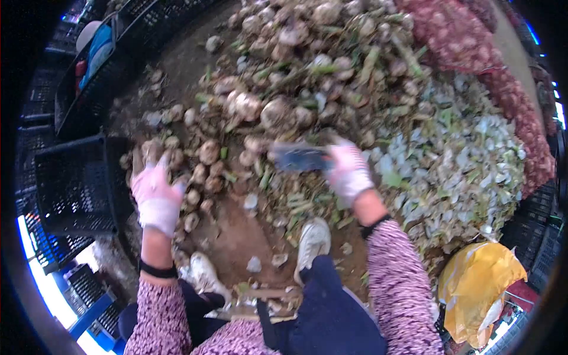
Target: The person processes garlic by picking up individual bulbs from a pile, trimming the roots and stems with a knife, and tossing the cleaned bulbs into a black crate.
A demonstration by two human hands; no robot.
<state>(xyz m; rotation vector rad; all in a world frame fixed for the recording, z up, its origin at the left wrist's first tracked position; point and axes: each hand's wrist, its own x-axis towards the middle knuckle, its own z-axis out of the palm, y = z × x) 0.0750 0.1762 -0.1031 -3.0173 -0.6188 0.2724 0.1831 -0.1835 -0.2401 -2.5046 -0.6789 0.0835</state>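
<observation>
Brown floor (239, 239), dark flat tool (300, 158) (blurry) leftward from right hand (348, 170).

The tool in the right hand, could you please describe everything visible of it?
The tool looks broad, flat and dark blue-grey, paler along its upper edge; blur hides its material. The gloved right hand grips one end, the other pointing picture-left. Whether it touches the garlic behind it is unclear.

Floor (244, 234) strewn with garlic bulbs (276, 113)
</observation>
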